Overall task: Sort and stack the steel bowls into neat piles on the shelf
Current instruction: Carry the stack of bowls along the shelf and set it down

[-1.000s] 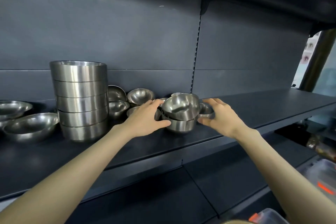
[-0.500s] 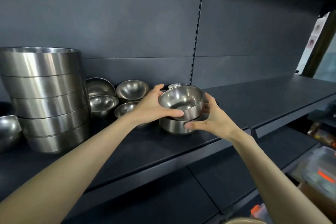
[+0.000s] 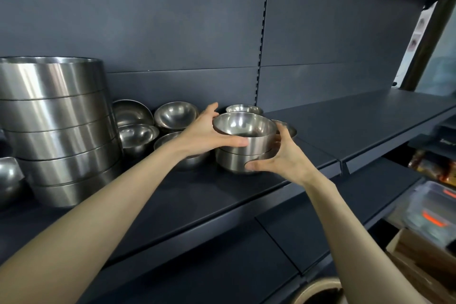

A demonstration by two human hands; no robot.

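Note:
A small steel bowl (image 3: 246, 131) sits nested in a second steel bowl (image 3: 234, 163) on the dark shelf (image 3: 345, 131). My left hand (image 3: 204, 133) grips the top bowl's left side, thumb across its front wall. My right hand (image 3: 281, 158) holds the right side of the pair, thumb on the lower bowl. A tall stack of large steel bowls (image 3: 56, 128) stands at the left. Several small round bowls (image 3: 176, 115) lie loose behind my left hand; another small bowl (image 3: 244, 108) sits behind the pair.
A round bowl (image 3: 7, 177) shows at the far left edge. The shelf runs bare to the right. Below right are a clear plastic box (image 3: 431, 207) and a cardboard box (image 3: 419, 261). A lower shelf (image 3: 222, 266) lies underneath.
The top bowl has settled lower into the one beneath it, from tilted to nearly level. My right hand moved from the far side to the front right. The view moved closer.

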